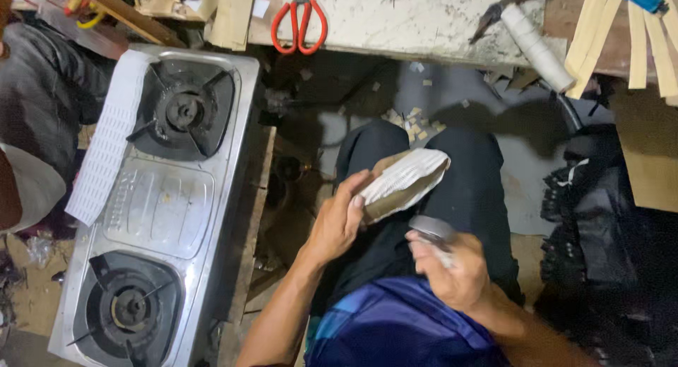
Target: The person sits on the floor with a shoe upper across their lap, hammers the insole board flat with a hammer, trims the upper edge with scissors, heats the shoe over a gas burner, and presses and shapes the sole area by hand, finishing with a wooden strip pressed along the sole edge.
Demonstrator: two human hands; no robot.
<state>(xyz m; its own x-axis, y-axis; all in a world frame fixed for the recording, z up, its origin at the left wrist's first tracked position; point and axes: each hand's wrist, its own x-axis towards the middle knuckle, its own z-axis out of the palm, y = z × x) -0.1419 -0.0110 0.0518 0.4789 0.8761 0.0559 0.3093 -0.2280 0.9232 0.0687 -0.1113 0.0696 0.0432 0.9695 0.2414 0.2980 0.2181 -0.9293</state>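
My left hand (340,218) grips a flat tan piece wrapped in a white ribbed sheet (404,182), held tilted over my lap. My right hand (450,268) is closed on a small grey metal tool (432,230), whose end sits just below the wrapped piece. Both hands hover above my dark trousers (473,190) and blue shirt (395,324). What lies under the white sheet is partly hidden.
A two-burner steel gas stove (159,204) lies at my left with a white perforated strip (106,141) along its edge. Red-handled scissors (299,24), a white roll (538,48) and wooden slats (653,42) rest on the bench ahead. Black items (600,226) pile at the right.
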